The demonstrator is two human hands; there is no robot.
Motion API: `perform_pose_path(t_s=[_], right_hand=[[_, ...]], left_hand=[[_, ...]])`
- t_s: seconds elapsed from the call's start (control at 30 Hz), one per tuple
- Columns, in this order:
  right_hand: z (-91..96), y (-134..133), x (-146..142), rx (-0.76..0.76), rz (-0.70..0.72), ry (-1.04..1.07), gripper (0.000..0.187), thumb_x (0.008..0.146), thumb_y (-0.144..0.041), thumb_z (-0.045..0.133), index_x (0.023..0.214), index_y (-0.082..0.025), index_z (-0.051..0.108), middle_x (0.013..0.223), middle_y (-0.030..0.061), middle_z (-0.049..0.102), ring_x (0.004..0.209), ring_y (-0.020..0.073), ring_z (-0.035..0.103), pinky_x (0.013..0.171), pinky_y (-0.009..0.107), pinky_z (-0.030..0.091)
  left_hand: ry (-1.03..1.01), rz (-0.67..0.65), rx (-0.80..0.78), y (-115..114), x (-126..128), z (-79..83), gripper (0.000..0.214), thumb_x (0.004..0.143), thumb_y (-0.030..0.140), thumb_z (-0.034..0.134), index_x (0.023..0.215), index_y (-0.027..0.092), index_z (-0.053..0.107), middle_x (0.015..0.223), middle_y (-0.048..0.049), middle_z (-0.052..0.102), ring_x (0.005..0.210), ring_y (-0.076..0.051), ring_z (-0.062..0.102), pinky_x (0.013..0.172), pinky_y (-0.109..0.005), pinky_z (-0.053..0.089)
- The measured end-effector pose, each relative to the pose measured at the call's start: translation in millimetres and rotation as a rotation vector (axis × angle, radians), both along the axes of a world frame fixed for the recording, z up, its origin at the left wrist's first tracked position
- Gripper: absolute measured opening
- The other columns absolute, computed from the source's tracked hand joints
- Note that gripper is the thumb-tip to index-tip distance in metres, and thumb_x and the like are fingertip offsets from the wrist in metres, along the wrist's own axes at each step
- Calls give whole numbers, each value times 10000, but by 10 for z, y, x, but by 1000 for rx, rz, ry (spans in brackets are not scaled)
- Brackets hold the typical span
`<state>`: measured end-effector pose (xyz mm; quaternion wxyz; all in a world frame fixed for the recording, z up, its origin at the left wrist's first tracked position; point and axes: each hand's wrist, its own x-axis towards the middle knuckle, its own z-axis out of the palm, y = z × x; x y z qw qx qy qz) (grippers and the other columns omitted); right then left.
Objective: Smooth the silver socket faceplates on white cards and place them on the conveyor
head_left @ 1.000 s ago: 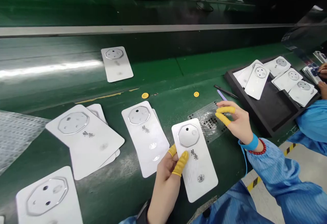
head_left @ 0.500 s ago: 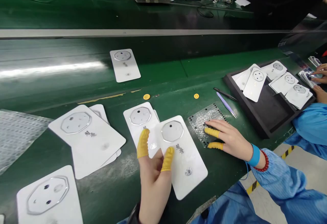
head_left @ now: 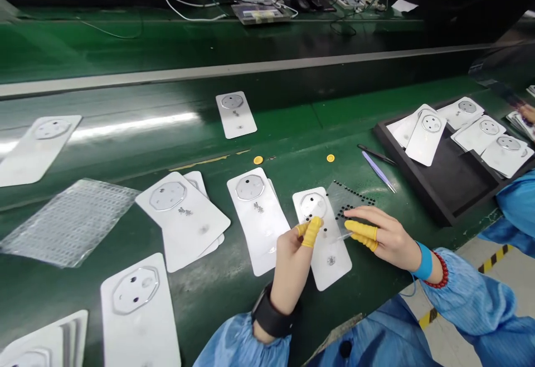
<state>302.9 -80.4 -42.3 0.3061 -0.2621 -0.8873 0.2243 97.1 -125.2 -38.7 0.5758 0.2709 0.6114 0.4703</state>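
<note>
A clear plastic sheet with small black dots [head_left: 354,195] is lifted and tilted over a white rectangular panel [head_left: 334,272]. My left hand [head_left: 295,258], with yellow finger cots on thumb and forefinger, pinches the sheet's left edge. At its right edge, my right hand [head_left: 387,236] grips it between cot-covered fingers. The panel beneath lies flat, its octagonal recess partly behind the sheet and my left fingertips. Left of it, more white panels [head_left: 254,216] overlap in a small stack.
A black tray [head_left: 434,188] of white panels stands at right, beside purple tweezers [head_left: 378,172] and dark tweezers [head_left: 376,155]. Yellow discs [head_left: 330,158] lie behind the sheet. Bubble wrap [head_left: 71,222] and further panels [head_left: 184,216] spread leftward. A co-worker's sleeve [head_left: 516,199] shows at far right.
My left hand has let go of the white panel, now lying flat, and has moved right to the dotted sheet. The sheet has been raised off the table over the panel. The view has shifted left.
</note>
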Motion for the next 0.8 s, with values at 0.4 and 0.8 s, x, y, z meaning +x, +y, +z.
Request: perform_pose_path(t_s=[0.4,0.8], right_hand=[[-51,77,-488,-167,-30,126,130,937,-244,554,925,-159,651,903,70,660,801,146,649,708,274,573],[-153,-36,-540,378,74,-100,311,958,-75,333,886,-95,635,898,127,690,755,180,622,670,314,572]], left_hand=[[-132,11,7,-23,13,-201,150,636,289,770,654,142,751,578,-8,684,542,-130,541,540,-236,419],[-151,15,17,-22,-12,-234,229,807,183,649,596,149,569,612,42,577,572,-101,525,558,-238,426]])
